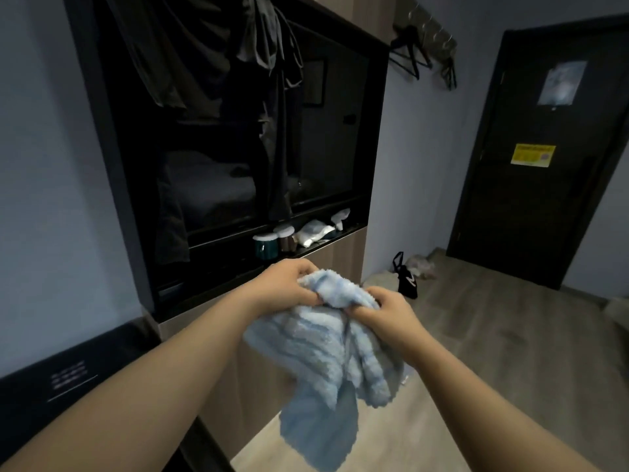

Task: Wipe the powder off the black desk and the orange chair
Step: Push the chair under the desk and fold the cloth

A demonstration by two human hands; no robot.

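Observation:
A fluffy light-blue cloth (pixel 323 362) hangs in the air in front of me, bunched at the top and drooping toward the floor. My left hand (pixel 289 284) grips its upper edge from the left. My right hand (pixel 381 315) pinches the same upper edge from the right, close beside the left. A black surface (pixel 68 379) with small white lettering lies at the lower left; I cannot tell whether it is the desk. No orange chair and no powder are in view.
A dark open wardrobe (pixel 221 148) with hanging clothes stands straight ahead, jars and white items (pixel 299 233) on its lower ledge. A black bag (pixel 406 281) sits on the wooden floor (pixel 493 335) near a dark door (pixel 534 148) at the right. Hangers (pixel 415 59) hang on the wall.

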